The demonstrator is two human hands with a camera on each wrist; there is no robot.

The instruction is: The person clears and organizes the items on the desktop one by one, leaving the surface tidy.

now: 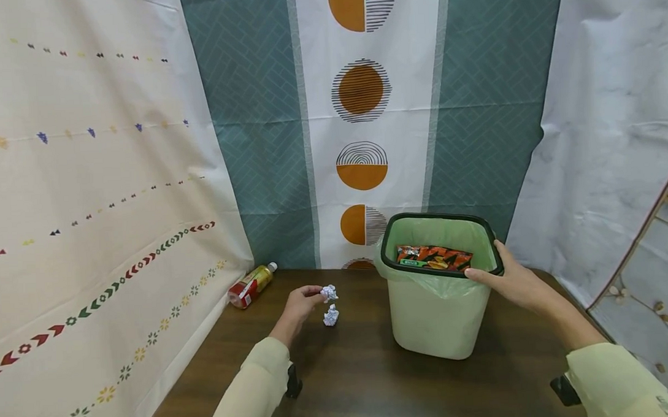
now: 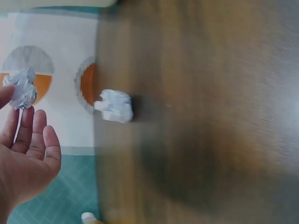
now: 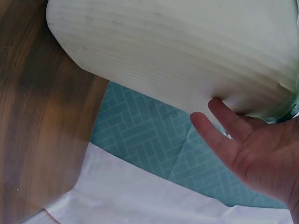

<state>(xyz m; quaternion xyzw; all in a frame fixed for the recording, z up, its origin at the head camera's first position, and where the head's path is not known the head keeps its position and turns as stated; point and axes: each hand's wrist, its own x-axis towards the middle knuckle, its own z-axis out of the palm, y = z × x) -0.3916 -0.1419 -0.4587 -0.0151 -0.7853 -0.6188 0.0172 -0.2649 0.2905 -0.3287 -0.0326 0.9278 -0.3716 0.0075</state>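
Note:
My left hand (image 1: 301, 304) pinches a crumpled paper ball (image 1: 329, 293) between thumb and fingertips, lifted off the table. A second paper ball (image 1: 331, 316) lies on the wood just below it; the left wrist view shows this ball (image 2: 115, 106) beside the held one (image 2: 23, 87). At the right, my right hand (image 1: 514, 280) holds the corner of the trash bin (image 1: 440, 321), thumb over its dark rim, fingers (image 3: 229, 116) along the outer side. Inside the bin's green liner (image 1: 467, 231) lies an orange-red snack packet (image 1: 435, 258).
A bottle (image 1: 252, 286) with a white cap and red-yellow label lies on its side at the table's back left. The brown wooden table (image 1: 351, 380) meets a patterned curtain (image 1: 364, 121) at the back, with cloths hanging on both sides.

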